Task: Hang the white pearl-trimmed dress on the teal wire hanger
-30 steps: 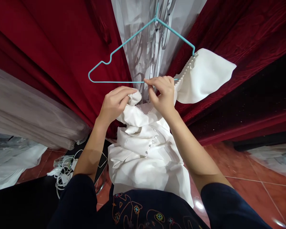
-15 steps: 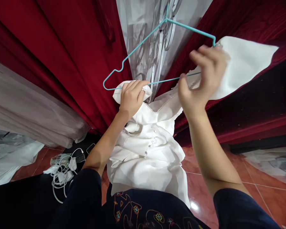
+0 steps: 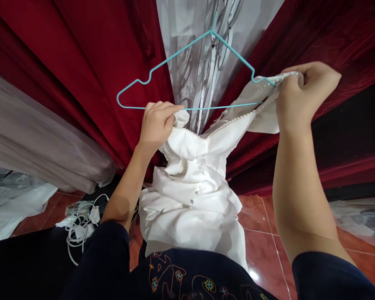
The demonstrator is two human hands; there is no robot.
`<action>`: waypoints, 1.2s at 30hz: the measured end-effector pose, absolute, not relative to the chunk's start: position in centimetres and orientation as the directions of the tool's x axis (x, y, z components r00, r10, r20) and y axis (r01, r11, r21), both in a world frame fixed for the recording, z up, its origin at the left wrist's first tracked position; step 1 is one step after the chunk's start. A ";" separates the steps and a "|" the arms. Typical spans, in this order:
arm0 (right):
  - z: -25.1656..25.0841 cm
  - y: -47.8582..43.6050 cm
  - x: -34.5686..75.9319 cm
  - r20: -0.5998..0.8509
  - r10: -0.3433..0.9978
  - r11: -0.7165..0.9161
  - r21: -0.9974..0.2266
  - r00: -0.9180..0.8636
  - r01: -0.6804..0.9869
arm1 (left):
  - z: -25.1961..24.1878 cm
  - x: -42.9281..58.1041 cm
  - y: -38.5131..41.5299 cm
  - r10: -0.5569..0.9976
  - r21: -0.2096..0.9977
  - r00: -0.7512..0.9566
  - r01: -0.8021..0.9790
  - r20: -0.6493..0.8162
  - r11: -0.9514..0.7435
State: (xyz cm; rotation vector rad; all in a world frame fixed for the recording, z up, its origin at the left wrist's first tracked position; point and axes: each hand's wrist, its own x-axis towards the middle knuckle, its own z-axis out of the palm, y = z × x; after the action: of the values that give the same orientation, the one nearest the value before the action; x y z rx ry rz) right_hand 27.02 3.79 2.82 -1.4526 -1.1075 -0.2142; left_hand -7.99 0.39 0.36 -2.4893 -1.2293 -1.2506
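A light-blue clothes hanger spans the upper middle of the head view, its hook end at the top. Below it drapes a white dress with a pearl-edged neckline and small buttons down the front. My left hand is closed around the hanger's bottom bar and the dress's left shoulder edge; its palm side is hidden. My right hand pinches the pearl-trimmed right shoulder part of the dress and holds it out at the hanger's right end, which pokes into the cloth.
Red curtains hang left and right, with sheer white fabric and grey scrollwork between them. At lower left, white cables lie tangled by a black surface. Reddish floor tiles show at right.
My right hand has moved right and closed on the dress's shoulder edge. The hanger has tilted and shifted left, its right end now lower. My left hand has moved slightly left.
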 end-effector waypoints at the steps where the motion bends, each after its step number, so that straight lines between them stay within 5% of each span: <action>1: 2.4 4.0 27.7 0.614 0.541 0.113 -0.731 0.575 0.673 | 0.6 -8.2 0.3 0.620 0.257 0.343 0.691 0.706 -0.676; 3: 1.1 3.8 29.0 0.412 0.736 -0.036 -0.768 0.537 0.639 | 0.9 -8.4 0.3 0.631 0.279 0.345 0.680 0.695 -0.678; 5: -0.2 2.6 29.6 0.246 0.926 -0.039 -0.692 0.286 0.721 | 0.9 -8.1 0.4 0.652 0.306 0.332 0.680 0.681 -0.666; 7: -1.2 0.8 29.2 0.184 0.981 0.159 -0.610 -0.056 0.777 | 0.6 -7.7 0.7 0.673 0.325 0.316 0.690 0.669 -0.647; 10: -1.4 -1.8 26.7 0.358 0.875 0.481 -0.573 -0.325 0.664 | 0.1 -6.8 1.3 0.689 0.339 0.303 0.698 0.658 -0.631; 14: -0.2 -2.6 22.3 0.725 0.649 0.696 -0.445 -0.229 0.564 | -0.3 -6.1 1.6 0.686 0.341 0.310 0.689 0.658 -0.639; 24: -5.1 0.8 17.3 0.833 0.551 0.678 -0.408 -0.055 0.611 | -0.8 -6.1 0.4 0.625 0.302 0.379 0.632 0.683 -0.714; 27: -5.6 0.6 18.1 0.836 0.545 0.679 -0.391 -0.068 0.621 | -0.8 -7.4 0.9 0.619 0.438 0.318 0.483 0.718 -0.758; 30: -5.4 0.7 19.1 0.812 0.574 0.662 -0.390 -0.099 0.641 | -1.4 -9.6 0.9 0.722 0.664 0.038 0.362 0.691 -0.654; 36: -5.0 1.0 18.8 0.830 0.555 0.678 -0.413 -0.055 0.608 | -3.8 -15.0 0.2 0.953 0.948 -0.163 0.236 0.255 -0.213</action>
State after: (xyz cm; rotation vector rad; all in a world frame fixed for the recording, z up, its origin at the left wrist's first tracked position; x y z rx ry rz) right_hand 18.84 1.04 -4.97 -0.9447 -1.7116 -0.0566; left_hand -15.02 0.17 -3.83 -2.2488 -2.1554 -2.1987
